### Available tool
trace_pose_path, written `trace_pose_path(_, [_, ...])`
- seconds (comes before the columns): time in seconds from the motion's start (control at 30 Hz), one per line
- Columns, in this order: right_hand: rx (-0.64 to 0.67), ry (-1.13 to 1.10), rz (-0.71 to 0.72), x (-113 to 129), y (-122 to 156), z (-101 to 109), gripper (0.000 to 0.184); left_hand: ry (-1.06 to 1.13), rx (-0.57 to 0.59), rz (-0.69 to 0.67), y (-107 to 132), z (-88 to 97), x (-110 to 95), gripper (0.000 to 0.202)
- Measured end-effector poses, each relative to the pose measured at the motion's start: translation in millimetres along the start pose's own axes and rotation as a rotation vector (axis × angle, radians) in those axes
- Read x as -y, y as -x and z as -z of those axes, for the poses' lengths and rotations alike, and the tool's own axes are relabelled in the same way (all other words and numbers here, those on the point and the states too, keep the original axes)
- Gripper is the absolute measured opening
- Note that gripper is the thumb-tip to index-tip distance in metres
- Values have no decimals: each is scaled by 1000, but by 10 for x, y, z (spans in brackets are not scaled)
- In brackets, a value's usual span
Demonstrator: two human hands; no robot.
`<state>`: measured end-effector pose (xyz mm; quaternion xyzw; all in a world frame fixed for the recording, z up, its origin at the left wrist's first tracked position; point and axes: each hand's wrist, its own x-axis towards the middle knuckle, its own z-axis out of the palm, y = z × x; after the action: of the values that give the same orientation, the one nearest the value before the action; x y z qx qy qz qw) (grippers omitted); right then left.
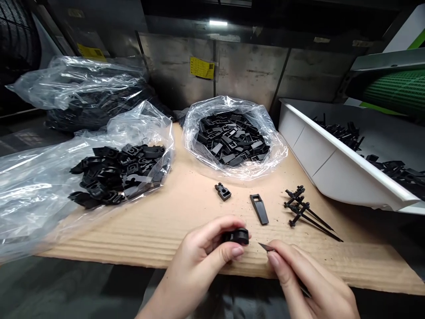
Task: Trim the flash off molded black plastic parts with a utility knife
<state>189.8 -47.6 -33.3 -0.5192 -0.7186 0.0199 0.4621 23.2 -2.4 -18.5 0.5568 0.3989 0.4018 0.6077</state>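
Between the thumb and fingers of my left hand (209,248) is a small black plastic part (239,236) with a rounded end. My right hand (299,274) is closed round a craft knife (265,247); its pointed blade faces the part, with a small gap between them. Just beyond my hands, a small black block with a hole (223,192) and a flat tapered black piece (259,209) lie apart on the cardboard (186,195). To their right lies a black plastic sprue (299,206) with two long thin runners.
An open clear bag (279,153) of black parts stands at the back middle. Another bag (43,173) spills black parts (109,173) at left, with a fuller bag (96,88) behind. A white bin (335,170) of black pieces borders the right, near a green roller (395,91).
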Motion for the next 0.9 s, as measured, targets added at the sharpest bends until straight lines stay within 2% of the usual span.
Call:
trace_pose_path(0.07, [37,13,95,-3,-41,-14,16,-101,-24,-79,-6,14,-16,18])
trace_pose_path(0.2, [64,7,153,9,-76,-42,22,-140,-16,-164,-8,35,-27,21])
trace_pose_path(0.33, [84,-60,66,53,-81,-70,20,-93,-5,-214,12,47,-12,25])
trace_pose_path(0.4, [136,-164,-33,75,-93,-77,13,-87,2,-242,20,55,-3,27])
trace_pose_path(0.47, [192,-245,-71,86,-112,-77,12,-103,14,-269,25,63,4,27])
trace_pose_path(0.6, [222,-288,-84,72,-138,-58,12,-134,28,-316,32,78,21,28])
trace_pose_path(0.73, [216,-223,-70,65,-133,-49,12,-143,31,-343,38,82,34,30])
trace_pose_path(0.83, [221,-209,-25,86,-141,-42,14,-139,36,-332,38,78,34,29])
trace_pose_path(0.9, [267,-253,-62,98,-174,-20,16,-129,39,-322,39,75,34,28])
